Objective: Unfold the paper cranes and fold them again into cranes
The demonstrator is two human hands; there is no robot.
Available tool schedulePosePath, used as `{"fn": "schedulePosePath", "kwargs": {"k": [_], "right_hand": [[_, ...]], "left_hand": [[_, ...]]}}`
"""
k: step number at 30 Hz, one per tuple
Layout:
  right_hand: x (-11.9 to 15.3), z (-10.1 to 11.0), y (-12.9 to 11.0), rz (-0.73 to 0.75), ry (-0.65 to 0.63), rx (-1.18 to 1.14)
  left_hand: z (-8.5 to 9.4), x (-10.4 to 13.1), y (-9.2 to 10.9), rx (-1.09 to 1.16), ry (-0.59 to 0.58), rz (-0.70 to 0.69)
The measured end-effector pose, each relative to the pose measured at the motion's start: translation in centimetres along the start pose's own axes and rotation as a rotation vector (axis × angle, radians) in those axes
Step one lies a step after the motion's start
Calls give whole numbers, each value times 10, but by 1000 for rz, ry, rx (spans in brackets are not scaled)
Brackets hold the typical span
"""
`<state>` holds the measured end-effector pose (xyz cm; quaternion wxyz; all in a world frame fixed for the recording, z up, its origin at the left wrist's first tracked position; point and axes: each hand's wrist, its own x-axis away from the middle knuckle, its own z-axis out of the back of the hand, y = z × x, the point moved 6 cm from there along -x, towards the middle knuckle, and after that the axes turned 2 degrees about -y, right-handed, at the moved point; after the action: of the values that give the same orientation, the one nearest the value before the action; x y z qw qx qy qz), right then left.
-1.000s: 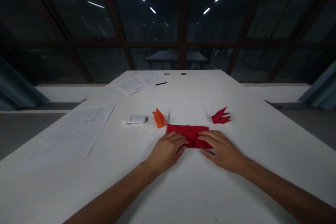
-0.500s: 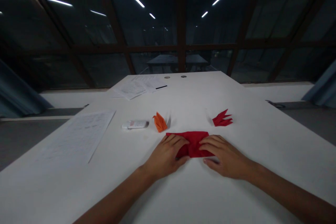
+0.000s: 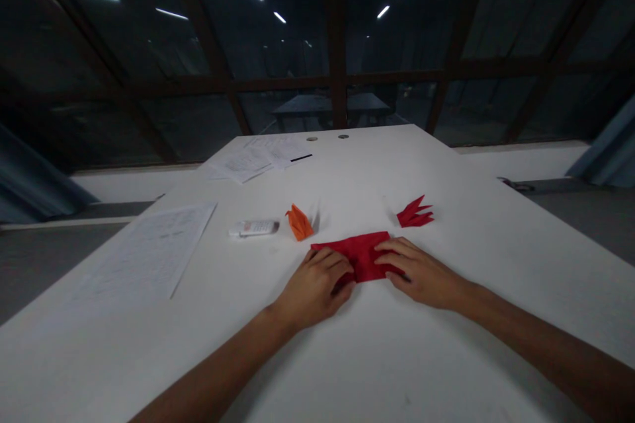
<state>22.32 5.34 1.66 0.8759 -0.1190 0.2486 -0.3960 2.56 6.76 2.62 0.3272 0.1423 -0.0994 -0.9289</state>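
Observation:
A red sheet of paper (image 3: 366,252), folded into a wide rectangle, lies on the white table in front of me. My left hand (image 3: 317,285) curls over its left end, fingers on top and thumb at the near edge, hiding that part. At the right end, my right hand (image 3: 421,272) grips the paper, with its fingertips on the upper face and its thumb by the near edge. Just beyond the left hand stands an orange folded-paper figure (image 3: 299,223). Farther right, past the right hand, lies a red folded-paper piece with several points (image 3: 415,213).
A white tube-like item with printing (image 3: 254,229) lies left of the orange figure. Written sheets (image 3: 149,248) rest at the table's left side, and more papers (image 3: 258,157) lie toward the back. Two small round discs (image 3: 327,137) sit near the far edge, before dark windows.
The red paper has turned slightly, its right end shifting away from me. My right hand has moved with it, its thumb now closer to the paper. The view has shifted a little.

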Motion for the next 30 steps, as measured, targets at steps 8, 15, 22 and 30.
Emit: {"fn": "schedulePosePath", "kwargs": {"k": [8, 15, 22, 30], "right_hand": [[-3, 8, -20, -35, 179, -450], [2, 4, -4, -116, 275, -280], [8, 14, 1, -145, 393, -55], [12, 1, 26, -436, 555, -500]], "left_hand": [[3, 1, -17, 46, 38, 45], [-1, 2, -15, 58, 79, 20], [0, 4, 17, 152, -71, -144], [-10, 8, 27, 106, -132, -146]]}}
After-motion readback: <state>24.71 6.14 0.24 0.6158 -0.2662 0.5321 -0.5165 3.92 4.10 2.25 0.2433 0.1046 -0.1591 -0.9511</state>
